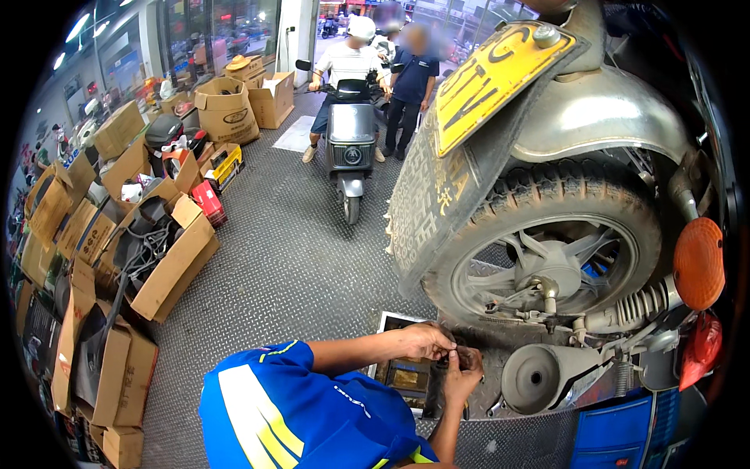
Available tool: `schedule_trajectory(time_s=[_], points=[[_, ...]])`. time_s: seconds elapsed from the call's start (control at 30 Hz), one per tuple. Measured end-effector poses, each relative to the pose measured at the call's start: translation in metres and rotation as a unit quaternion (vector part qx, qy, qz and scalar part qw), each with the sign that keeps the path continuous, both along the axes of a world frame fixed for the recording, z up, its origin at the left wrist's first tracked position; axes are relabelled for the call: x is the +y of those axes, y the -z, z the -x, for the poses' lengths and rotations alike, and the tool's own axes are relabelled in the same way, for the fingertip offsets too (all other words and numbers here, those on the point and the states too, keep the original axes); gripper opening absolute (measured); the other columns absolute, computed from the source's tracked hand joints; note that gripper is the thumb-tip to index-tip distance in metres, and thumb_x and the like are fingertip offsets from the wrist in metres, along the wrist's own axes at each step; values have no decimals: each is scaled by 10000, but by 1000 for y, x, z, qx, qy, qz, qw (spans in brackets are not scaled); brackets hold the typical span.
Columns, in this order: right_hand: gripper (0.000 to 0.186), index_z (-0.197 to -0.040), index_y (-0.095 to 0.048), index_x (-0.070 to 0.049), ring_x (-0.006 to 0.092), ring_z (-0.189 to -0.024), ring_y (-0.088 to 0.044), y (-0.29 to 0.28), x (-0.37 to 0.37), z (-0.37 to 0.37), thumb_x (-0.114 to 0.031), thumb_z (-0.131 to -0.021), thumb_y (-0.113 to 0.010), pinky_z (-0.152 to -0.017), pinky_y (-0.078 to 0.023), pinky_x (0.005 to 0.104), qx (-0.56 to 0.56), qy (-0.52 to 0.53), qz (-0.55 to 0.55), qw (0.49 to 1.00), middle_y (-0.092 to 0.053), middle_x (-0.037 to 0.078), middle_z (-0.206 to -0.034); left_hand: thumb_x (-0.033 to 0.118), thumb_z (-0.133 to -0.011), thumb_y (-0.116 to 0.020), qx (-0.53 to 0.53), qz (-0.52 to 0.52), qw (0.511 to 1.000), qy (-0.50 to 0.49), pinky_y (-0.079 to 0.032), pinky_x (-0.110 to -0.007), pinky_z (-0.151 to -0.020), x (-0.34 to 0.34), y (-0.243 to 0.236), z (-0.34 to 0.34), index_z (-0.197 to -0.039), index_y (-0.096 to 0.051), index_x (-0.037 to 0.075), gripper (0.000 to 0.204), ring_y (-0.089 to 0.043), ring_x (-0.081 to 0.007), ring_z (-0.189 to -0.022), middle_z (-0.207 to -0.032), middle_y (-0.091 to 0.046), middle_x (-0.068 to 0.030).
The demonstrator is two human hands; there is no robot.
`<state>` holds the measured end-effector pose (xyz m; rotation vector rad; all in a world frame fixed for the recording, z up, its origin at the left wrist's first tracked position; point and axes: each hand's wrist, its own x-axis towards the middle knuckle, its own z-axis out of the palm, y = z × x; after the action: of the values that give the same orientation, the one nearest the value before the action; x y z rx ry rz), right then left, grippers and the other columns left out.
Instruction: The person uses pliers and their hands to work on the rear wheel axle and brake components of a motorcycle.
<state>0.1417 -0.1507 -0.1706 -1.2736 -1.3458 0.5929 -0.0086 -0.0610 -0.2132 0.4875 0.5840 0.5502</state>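
One pale-rimmed tray (386,320), beneath left hand (427,341), near right hand (464,372)

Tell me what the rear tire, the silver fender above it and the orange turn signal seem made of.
Rear tire: dull dark rubber, by its chunky, dirt-browned tread.
Silver fender: probably metal, from its satin sheen, though painted plastic is possible.
Orange turn signal: likely semi-gloss plastic, given its even color.

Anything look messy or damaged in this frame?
Mess, mostly: grey cables trail over the edge of an open cardboard box at left, and the rear tyre is coated in brown dirt. No clear damage shows.
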Motion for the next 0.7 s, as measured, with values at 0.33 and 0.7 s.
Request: schedule_trajectory(time_s=[0.33, 0.7], points=[[82, -957, -675, 25, 246, -784, -679, -15, -2, -5, -7, -897, -722, -704, -539, 353, -112, -19, 33, 993, -667, 128, -900, 64, -900, -795, -2, -53, 999, -2, -513, -304, -646, -4, -10, 9, -971, -692, 61, 125, -656, -146, -702, -796, -687, -16], [86, -946, -638, 25, 290, -760, -658, 1, 1, -4, -31, -915, -696, -681, -521, 382, -97, -18, 14, 995, -645, 170, -861, 100, -913, -791, 46, -13, 999, -7, -536, -319, -764, -8, -11, 10, -941, -758, 51, 66, -680, -159, -786, -875, -741, -35]])
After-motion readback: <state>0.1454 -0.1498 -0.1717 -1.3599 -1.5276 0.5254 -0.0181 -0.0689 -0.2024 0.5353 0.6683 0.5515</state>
